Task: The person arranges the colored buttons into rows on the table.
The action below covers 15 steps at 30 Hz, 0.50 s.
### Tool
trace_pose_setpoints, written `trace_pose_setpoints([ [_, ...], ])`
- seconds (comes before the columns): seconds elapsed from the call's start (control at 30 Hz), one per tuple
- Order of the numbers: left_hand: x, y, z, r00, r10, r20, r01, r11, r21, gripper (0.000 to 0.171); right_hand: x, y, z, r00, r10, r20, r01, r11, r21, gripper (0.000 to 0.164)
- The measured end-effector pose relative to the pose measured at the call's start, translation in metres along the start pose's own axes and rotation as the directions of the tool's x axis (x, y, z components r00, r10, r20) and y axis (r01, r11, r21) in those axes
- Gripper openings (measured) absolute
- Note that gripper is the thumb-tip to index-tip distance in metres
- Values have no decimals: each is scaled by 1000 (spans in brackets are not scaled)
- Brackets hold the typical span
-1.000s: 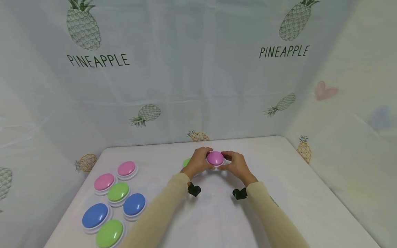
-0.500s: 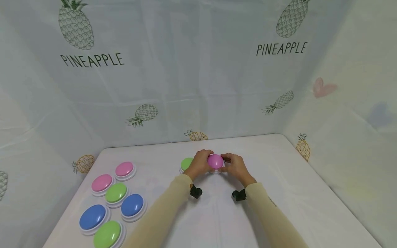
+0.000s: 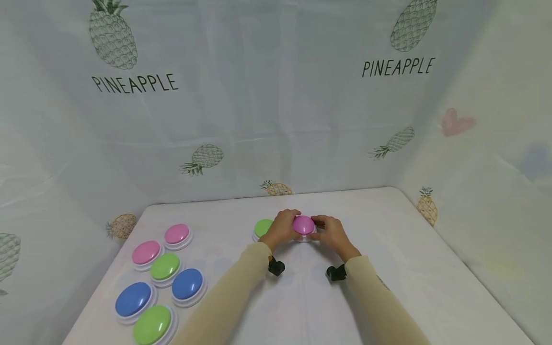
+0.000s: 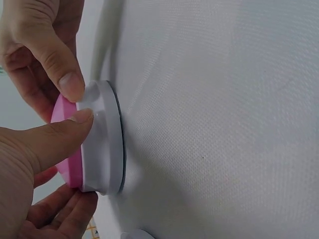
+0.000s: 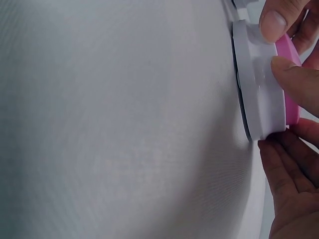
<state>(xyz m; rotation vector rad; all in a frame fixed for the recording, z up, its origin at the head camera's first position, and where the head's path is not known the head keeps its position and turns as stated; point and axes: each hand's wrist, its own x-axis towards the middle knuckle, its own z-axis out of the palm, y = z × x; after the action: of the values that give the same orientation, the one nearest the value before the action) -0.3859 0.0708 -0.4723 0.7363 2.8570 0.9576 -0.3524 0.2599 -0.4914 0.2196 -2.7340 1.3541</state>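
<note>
A push button with a pink dome and a white round base (image 3: 304, 224) stands on the white tablecloth near the far middle, held from both sides. My left hand (image 3: 282, 227) grips its left side, the thumb on the white base (image 4: 102, 144) in the left wrist view. On the opposite side my right hand (image 3: 333, 233) grips it, with thumb and fingers about the rim. Both thumbs lie close together on the near side in the right wrist view. Whether the base fully touches the cloth I cannot tell. Just left is a green button (image 3: 262, 228), partly hidden by my left hand.
Several more buttons lie in a group at the table's left: two pink (image 3: 177, 234), two green (image 3: 165, 267) and two blue (image 3: 187, 283). A pineapple-printed curtain (image 3: 258, 105) hangs along the back and sides of the table (image 3: 388, 268).
Both hands have brought the pink button slightly down to the table, and the green button beside it shows more. The head view has shifted a little. The left group of buttons stays put.
</note>
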Motion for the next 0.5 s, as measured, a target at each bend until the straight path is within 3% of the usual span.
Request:
trace_pose_setpoints([
  [0.5, -7, 3, -3, 999, -37, 5, 37, 999, -14, 75, -2, -2, -1, 1000, 14, -4, -14, 999, -31, 61],
])
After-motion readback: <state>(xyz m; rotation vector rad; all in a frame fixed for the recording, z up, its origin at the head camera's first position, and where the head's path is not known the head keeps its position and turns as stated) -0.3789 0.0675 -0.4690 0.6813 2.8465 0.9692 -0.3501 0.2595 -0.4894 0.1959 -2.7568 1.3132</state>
